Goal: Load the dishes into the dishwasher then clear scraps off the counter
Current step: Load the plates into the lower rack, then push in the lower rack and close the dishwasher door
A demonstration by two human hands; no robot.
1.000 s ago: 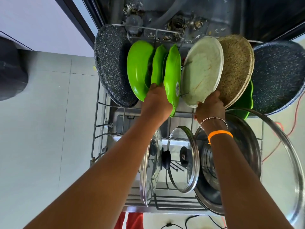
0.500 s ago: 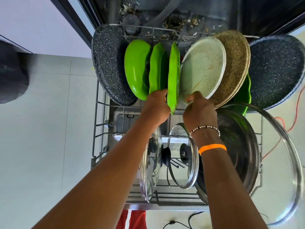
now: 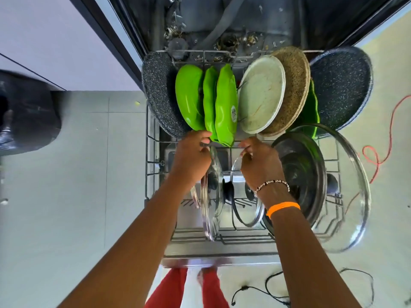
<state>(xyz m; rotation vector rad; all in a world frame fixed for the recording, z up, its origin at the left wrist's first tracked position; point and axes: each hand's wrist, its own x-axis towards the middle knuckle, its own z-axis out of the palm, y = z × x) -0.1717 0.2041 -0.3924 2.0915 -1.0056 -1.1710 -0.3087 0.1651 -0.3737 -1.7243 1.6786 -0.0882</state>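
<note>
Rack pulled out, nearly full. Green dishes stand on edge at 12 o'clock, long axes running 12–6. Left hand at their bottom edge, nearer; fingers curled, grasp unclear. Right hand at 3 o'clock pinches small lid's rim.

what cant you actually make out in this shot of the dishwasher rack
- Head view: the green dish behind the woven plate is mostly hidden; its shape is unclear.
- Left hand: its fingertips curl by the green plates; contact or grip cannot be told.
- Right hand: it covers part of the small glass lid; whether it grips the rim is unclear.
- The sticker text is too small.
- The counter and its scraps are out of frame.
</note>
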